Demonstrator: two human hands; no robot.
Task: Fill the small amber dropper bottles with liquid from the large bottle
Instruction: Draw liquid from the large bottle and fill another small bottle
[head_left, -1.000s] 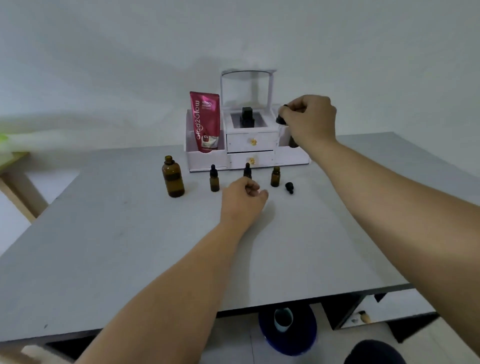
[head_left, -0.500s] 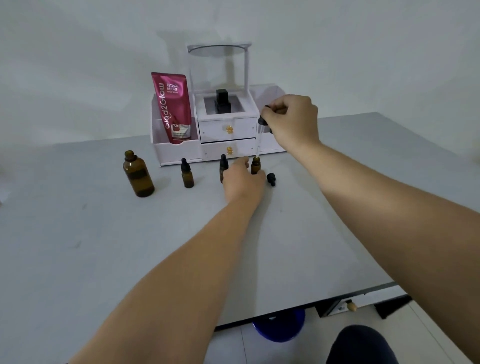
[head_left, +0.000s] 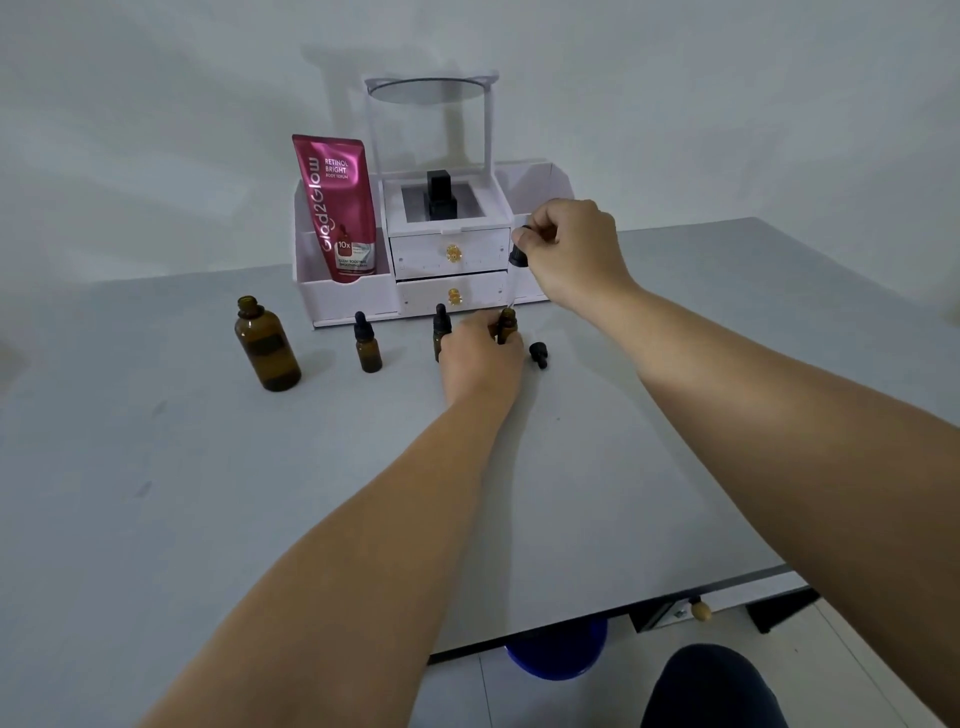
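The right hand (head_left: 571, 249), right of centre in the upper half of the frame, has its grip pinched on the black bulb of a dropper (head_left: 518, 255). The glass pipette hangs nearly upright, its long axis running down and slightly left. Its tip is just above the open mouth of the uncapped small bottle (head_left: 506, 326). The target therefore lies almost straight below the grip, and I judge only a short lowering is needed. The left hand (head_left: 480, 358) is the nearer one, its grip curled round that bottle's body on the tabletop (head_left: 675, 415).

There are three small amber bottles:
- the uncapped one
- the middle capped bottle (head_left: 440, 323), just beside the left hand
- the left capped bottle (head_left: 368, 345)

There is one large bottle (head_left: 266, 347), open, well apart at left. One loose dropper cap (head_left: 539, 355) lies just right of the left hand.
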